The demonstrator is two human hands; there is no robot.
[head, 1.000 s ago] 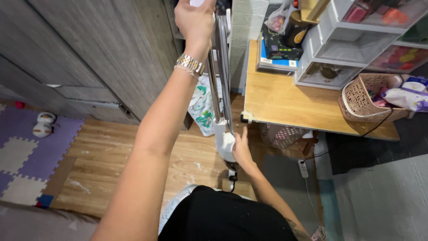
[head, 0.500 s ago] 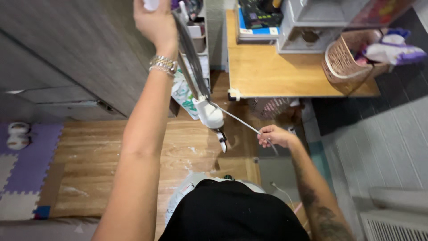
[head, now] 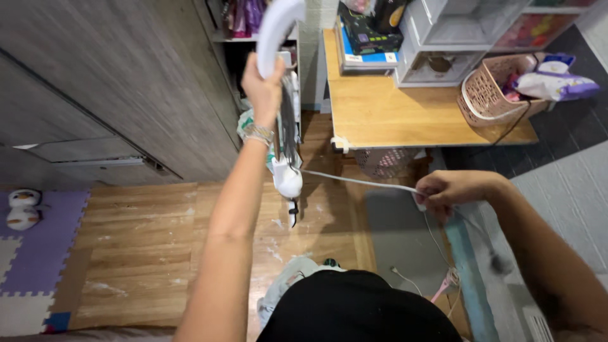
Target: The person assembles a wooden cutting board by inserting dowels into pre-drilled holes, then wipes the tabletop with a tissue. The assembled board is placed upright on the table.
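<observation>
left hand raised on handle, right hand pulling cord

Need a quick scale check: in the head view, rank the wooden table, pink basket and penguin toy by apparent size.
1. Wooden table
2. Pink basket
3. Penguin toy
All sit at differing distances, so true sizes are unsure.

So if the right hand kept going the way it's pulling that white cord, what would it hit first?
The right hand draws the white cord rightward over the grey mat; that way looks free as far as the view shows, though depth is unclear.
</observation>
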